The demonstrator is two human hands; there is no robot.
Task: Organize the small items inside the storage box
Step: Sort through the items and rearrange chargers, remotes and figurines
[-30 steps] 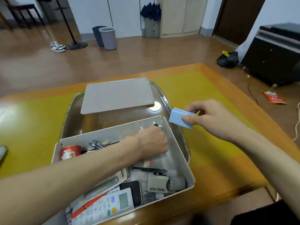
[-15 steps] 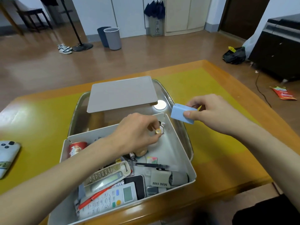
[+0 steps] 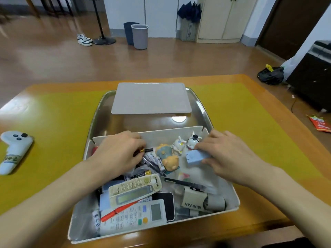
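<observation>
The yellow-topped wooden surface (image 3: 232, 111) carries a shiny metal tray (image 3: 100, 111), and in it sits the white plastic storage box (image 3: 231, 192), full of small items. The left hand (image 3: 118, 153) reaches into the box's far left part, its grip pinched on a small black pen-like piece (image 3: 147, 150). The right hand (image 3: 229, 154) has its grip clamped on a pale blue rectangular block (image 3: 195, 156), low inside the box's far right part. Between the two grips stand small ceramic animal figurines (image 3: 177, 146). Nearer than both grips lie a cream remote control (image 3: 134, 189) and a white remote control (image 3: 136, 216).
</observation>
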